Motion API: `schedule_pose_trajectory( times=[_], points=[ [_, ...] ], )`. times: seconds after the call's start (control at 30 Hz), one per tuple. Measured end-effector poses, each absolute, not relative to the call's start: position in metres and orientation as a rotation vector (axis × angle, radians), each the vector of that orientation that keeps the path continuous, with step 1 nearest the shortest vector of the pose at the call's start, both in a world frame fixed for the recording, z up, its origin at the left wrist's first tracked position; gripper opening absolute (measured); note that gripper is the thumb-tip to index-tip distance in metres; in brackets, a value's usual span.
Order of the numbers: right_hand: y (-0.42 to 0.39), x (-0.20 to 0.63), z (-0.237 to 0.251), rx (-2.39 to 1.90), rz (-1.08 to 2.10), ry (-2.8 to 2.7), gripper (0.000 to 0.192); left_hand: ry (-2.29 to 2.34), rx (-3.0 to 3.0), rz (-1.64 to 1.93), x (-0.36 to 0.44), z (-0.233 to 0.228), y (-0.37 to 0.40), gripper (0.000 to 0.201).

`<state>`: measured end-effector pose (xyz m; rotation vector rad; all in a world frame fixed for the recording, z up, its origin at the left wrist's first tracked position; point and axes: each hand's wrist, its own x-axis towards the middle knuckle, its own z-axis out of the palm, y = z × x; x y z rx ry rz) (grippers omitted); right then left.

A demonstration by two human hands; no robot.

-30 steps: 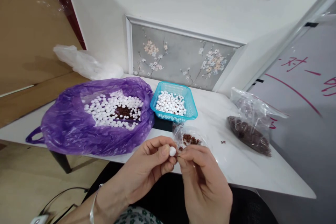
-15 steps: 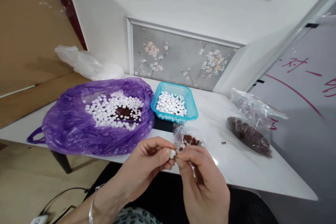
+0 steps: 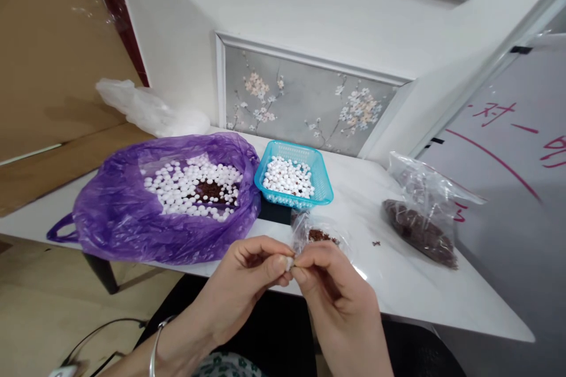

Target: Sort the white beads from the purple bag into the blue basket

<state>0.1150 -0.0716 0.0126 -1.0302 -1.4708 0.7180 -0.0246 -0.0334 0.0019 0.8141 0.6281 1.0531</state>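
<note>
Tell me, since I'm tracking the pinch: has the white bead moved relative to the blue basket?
Barely: the white bead stays pinched below the blue basket, now more hidden by fingertips.

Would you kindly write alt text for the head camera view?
Two bare hands meet at the table's near edge: the left hand pinches a small white bead and the right hand touches it. Behind lie a purple bag of white beads, a blue basket and clear bags of brown bits.
</note>
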Motion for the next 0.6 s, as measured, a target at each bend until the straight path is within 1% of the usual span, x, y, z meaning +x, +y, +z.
schedule_pose_trajectory(
  times=[0.23,0.37,0.47,0.6],
  points=[
    [-0.068,0.12,0.015,-1.037,0.874,-1.433,0.009,0.623,0.854,1.074,-0.024,0.004,-0.034,0.008],
    [-0.064,0.121,0.012,-1.055,1.031,-1.364,0.008,0.669,0.982,1.072,-0.028,0.0,-0.031,0.007],
    [-0.062,0.12,0.009,-1.033,1.197,-1.219,0.015,0.685,1.016,1.024,-0.031,-0.002,-0.028,0.008],
    [-0.061,0.12,0.004,-0.842,1.348,-1.077,0.025,0.606,0.892,0.941,-0.031,0.001,-0.026,0.015]
  ],
)
